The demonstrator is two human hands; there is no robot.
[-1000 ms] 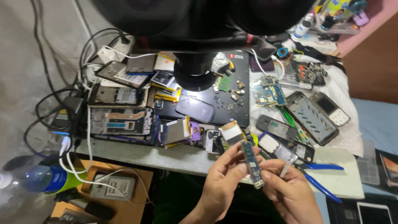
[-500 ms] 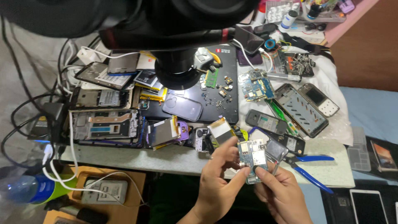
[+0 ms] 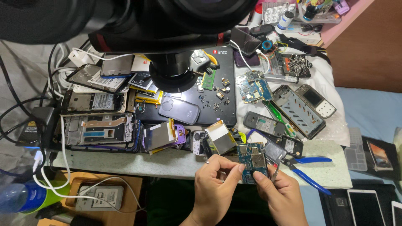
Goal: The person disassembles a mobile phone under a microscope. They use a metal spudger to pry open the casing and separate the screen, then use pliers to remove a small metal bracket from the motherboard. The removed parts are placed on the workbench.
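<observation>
Both my hands hold a small blue circuit board (image 3: 252,160) with metal shields, face up, just in front of the table's near edge. My left hand (image 3: 215,184) pinches its left side with thumb and fingers. My right hand (image 3: 281,193) grips its lower right corner and also has thin metal tweezers (image 3: 275,169) tucked between its fingers. Right behind the board lie a silver battery (image 3: 220,137) and a dark phone part (image 3: 276,151).
The table (image 3: 176,163) is crowded with opened phones (image 3: 98,129), a black mat (image 3: 226,83) with small screws, another blue board (image 3: 253,88), phone frames (image 3: 298,109) and blue-handled pliers (image 3: 307,169). A microscope head (image 3: 167,25) hangs above. Cables and a bottle (image 3: 21,196) sit at the left.
The board has been turned from edge-on to flat, face up, and my hands have shifted slightly right and down with it.
</observation>
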